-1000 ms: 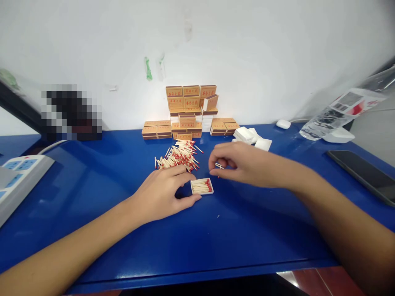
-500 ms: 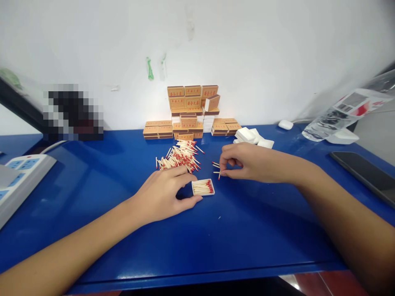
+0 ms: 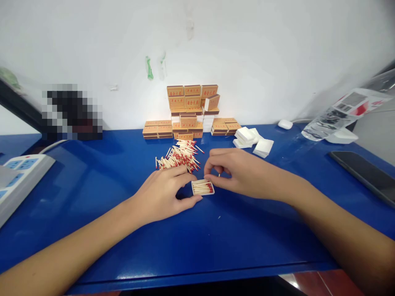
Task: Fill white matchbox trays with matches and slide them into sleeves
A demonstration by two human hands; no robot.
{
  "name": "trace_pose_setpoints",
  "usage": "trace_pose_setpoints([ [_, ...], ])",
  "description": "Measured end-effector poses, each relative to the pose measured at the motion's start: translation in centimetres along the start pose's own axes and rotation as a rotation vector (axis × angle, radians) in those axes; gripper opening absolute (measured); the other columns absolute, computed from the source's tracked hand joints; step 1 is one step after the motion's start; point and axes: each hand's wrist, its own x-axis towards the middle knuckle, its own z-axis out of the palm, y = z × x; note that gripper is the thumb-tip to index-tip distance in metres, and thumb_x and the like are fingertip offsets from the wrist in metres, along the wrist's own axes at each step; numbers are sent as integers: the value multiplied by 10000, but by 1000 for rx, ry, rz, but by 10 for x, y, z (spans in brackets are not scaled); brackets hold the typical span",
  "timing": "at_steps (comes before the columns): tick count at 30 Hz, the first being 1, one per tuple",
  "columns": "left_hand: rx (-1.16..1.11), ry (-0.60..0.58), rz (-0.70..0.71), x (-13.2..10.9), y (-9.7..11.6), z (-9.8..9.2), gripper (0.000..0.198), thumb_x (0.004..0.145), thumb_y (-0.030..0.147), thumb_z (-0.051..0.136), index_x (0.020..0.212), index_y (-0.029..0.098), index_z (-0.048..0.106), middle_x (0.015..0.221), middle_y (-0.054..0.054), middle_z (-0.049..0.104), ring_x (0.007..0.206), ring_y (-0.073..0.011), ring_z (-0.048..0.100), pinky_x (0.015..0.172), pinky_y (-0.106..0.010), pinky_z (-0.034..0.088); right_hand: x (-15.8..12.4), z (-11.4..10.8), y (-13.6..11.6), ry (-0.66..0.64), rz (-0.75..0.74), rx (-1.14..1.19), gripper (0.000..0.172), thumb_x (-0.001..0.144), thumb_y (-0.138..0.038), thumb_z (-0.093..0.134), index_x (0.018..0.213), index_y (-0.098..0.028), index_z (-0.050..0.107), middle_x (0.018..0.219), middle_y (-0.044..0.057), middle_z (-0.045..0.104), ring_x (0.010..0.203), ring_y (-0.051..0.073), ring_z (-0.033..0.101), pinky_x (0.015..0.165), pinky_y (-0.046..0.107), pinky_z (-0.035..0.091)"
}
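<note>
A small white matchbox tray point(image 3: 203, 193) lies on the blue table, part filled with red-tipped matches point(image 3: 202, 188) whose heads point right. My left hand point(image 3: 166, 191) grips the tray at its left end, thumb at the near side and index finger at the far side. Fingertips pinched, my right hand point(image 3: 231, 170) is at the tray's far right corner with a match, mostly hidden by the fingers. Beneath that hand the end of a loose match point(image 3: 219, 175) shows. Behind my left hand lies a heap of loose matches point(image 3: 182, 157).
Orange matchboxes point(image 3: 193, 102) are stacked against the wall, with lower stacks point(image 3: 157, 129) beside them. White trays point(image 3: 247, 135) lie to the right. Farther right are a plastic bottle point(image 3: 327, 117), a white case point(image 3: 285, 124) and a phone point(image 3: 364, 172). A power strip point(image 3: 31, 176) is at left.
My right hand has moved left from the few loose matches to the tray's far right corner. My left hand and the tray have stayed in place.
</note>
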Motion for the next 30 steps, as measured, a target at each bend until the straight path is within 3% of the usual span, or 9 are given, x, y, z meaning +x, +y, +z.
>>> trace_pose_setpoints([
  [7, -17, -2, 0, 1, 0, 0, 287, 944, 420, 724, 1141, 212, 744, 987, -32, 717, 818, -180, 691, 702, -311, 524, -2, 3, 1, -87, 17, -2, 53, 911, -177, 667, 876, -207, 693, 883, 11, 637, 773, 150, 567, 688, 291, 394],
  [13, -5, 7, 8, 1, -1, 0, 289, 950, 436, 717, 1115, 201, 745, 961, -31, 711, 795, -177, 686, 684, -311, 516, 2, 7, -4, -52, 8, 17, 71, 931, -189, 635, 875, -203, 677, 870, 13, 633, 767, 151, 556, 687, 292, 386],
  [17, -4, 3, -4, 0, 0, 0, 305, 955, 446, 709, 1144, 211, 753, 984, -35, 715, 821, -180, 693, 713, -313, 527, -2, -9, 15, 7, 20, -36, 104, 941, -219, 603, 907, -207, 701, 834, 15, 642, 739, 160, 550, 690, 309, 382],
  [25, -4, 6, -8, 0, 0, 1, 310, 952, 448, 709, 1145, 211, 757, 974, -34, 708, 815, -178, 686, 704, -304, 525, -7, -15, 48, -165, 106, -30, 204, 931, -235, 584, 1046, -236, 753, 928, 42, 645, 790, 179, 569, 706, 315, 404],
  [30, 3, 3, -5, -1, 0, 1, 316, 952, 446, 708, 1157, 211, 760, 986, -33, 710, 815, -176, 687, 701, -302, 526, -3, -17, 42, -23, 139, -103, 144, 888, -284, 622, 936, -207, 733, 807, 24, 644, 691, 156, 544, 655, 308, 379],
])
